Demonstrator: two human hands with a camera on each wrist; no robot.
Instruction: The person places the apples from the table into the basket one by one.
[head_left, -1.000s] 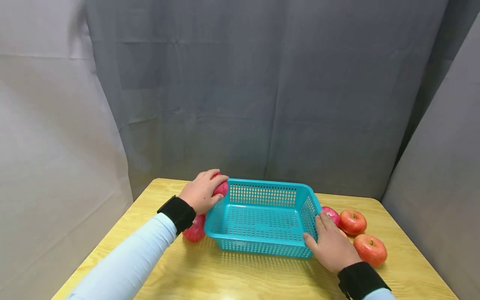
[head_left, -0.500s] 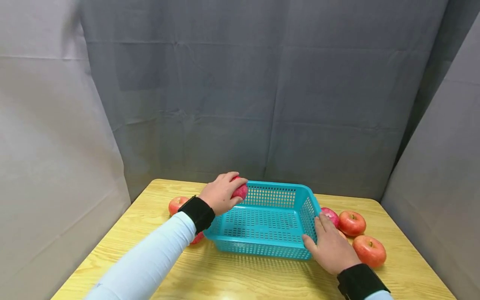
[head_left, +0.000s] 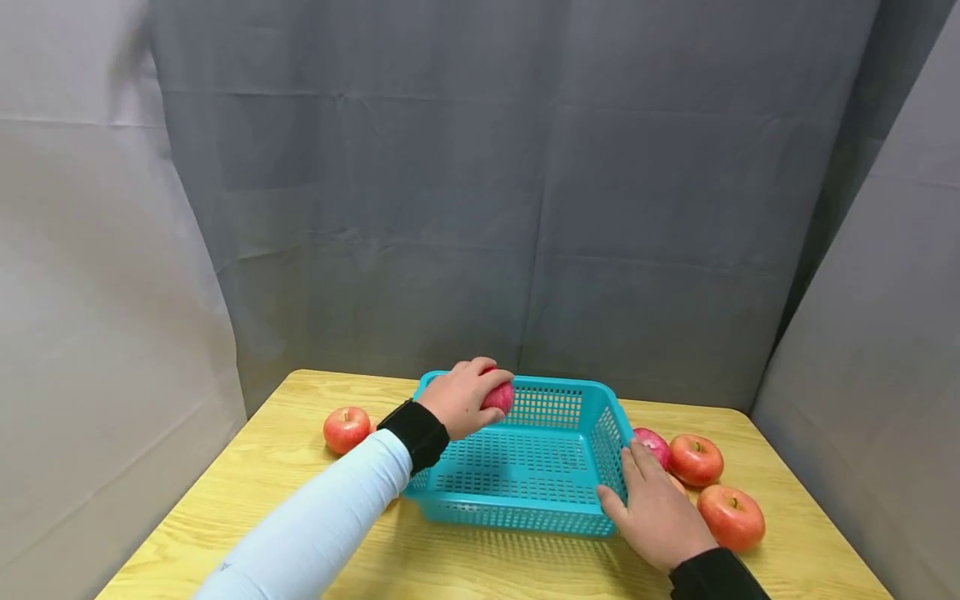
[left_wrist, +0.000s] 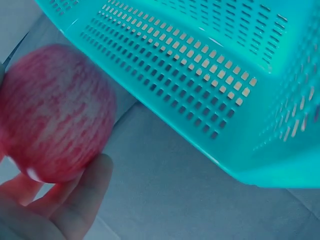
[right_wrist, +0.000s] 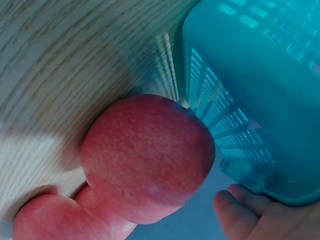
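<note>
My left hand (head_left: 459, 405) grips a red apple (head_left: 501, 397), fingers over its top, above the left part of a turquoise plastic basket (head_left: 517, 515). In the left wrist view, the streaky red apple (left_wrist: 57, 112) sits in the fingers close to the basket's rim (left_wrist: 150, 112). My right hand (head_left: 663, 518) rests at the basket's right side, its fingers extended along the rim and the thumb spread toward the near corner. A large apple (right_wrist: 147, 157) stands beside the basket wall near that hand in the right wrist view. The basket's visible floor holds nothing.
Right of the basket lie several apples, among them a dark red one (head_left: 651, 447) and two lighter ones, the back apple (head_left: 696, 460) and the front apple (head_left: 732, 517). Another apple (head_left: 347, 429) lies on the wooden table (head_left: 300, 492) at left. Grey cloth (head_left: 420, 208) hangs behind.
My left hand has carried the apple rightward, from the basket's left edge to over its inside, uncovering an apple on the left. The right hand keeps its place at the basket's right side.
</note>
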